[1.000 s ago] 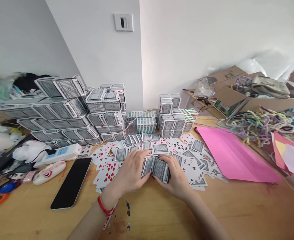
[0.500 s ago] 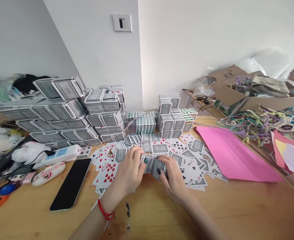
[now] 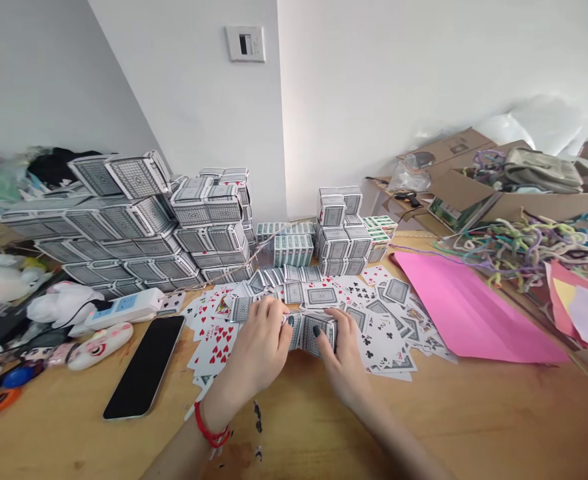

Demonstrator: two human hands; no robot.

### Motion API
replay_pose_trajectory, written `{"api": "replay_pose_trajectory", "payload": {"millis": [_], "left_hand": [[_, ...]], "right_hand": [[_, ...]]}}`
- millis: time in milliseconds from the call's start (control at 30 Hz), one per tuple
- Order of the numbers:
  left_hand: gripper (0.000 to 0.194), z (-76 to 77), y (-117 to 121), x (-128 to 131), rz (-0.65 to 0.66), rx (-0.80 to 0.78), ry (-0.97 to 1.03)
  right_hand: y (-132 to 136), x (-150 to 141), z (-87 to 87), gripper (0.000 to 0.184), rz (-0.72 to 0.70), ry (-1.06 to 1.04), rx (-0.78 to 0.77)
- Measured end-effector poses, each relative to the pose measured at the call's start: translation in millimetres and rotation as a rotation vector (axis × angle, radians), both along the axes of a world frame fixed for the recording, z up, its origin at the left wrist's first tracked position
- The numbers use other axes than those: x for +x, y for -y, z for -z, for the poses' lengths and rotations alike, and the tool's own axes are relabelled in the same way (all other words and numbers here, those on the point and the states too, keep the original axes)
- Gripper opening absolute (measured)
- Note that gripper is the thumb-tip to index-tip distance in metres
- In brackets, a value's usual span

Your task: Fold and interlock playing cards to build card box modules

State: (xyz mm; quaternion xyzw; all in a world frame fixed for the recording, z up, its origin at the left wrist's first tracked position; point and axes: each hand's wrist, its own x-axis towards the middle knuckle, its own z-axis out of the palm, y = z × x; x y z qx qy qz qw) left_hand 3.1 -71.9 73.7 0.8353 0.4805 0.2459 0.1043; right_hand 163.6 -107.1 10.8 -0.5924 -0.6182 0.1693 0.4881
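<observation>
Between my two hands is a block folded from playing cards (image 3: 310,328), its grey patterned backs facing outward. My left hand (image 3: 263,343) grips its left end, the thumb on the near face and the fingers curled over the far side. My right hand (image 3: 345,357) holds the other end, the thumb on the front and the fingers around the right edge. The far side of the block is partly hidden by my fingers. Loose playing cards (image 3: 219,341) lie spread under and around it, some face up, some face down.
Tall stacks of folded-card blocks (image 3: 129,220) stand at the back left, with a smaller stack (image 3: 341,240) at back centre. Green-and-white card boxes (image 3: 293,250) sit between them. A phone (image 3: 144,367) and power strip (image 3: 127,307) lie left; pink paper (image 3: 474,313) lies right.
My thumbs have lifted from beneath the block onto its near face, and the block now sits lower against the cards. My right hand has shifted slightly along its end.
</observation>
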Motion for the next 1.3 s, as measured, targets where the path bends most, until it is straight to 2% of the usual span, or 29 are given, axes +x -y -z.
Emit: {"api": "replay_pose_trajectory", "payload": {"millis": [133,300,633,867,1000,1133,1300], "left_hand": [[0.003,7.2,-0.2,3.6,-0.097,0.002,0.066],[0.015,7.9,3.4,6.8,-0.092,-0.016,0.049],[0.019,10.2,13.2,18.8,-0.128,0.11,-0.023],[0.01,28.7,-0.9,12.6,-0.007,0.198,0.175],[0.013,45.1,-10.6,5.3,0.071,0.223,0.156],[0.022,56.9,-15.5,0.3,0.169,0.239,0.128],[0.02,65.3,-16.9,0.8,0.182,0.238,0.16]], "right_hand": [[4.8,-6.0,-4.0,0.029,0.003,0.038,-0.022],[7.2,-8.8,-5.5,0.024,0.006,0.043,-0.017],[6.1,-7.6,4.3,0.018,0.01,0.005,0.113],[-1.8,6.8,7.6,0.019,-0.016,0.126,0.18],[-8.4,15.5,6.0,0.019,-0.061,0.227,0.132],[-12.8,18.1,6.2,0.032,-0.115,0.342,0.161],[-13.7,17.2,9.9,0.03,-0.127,0.385,0.211]]}}
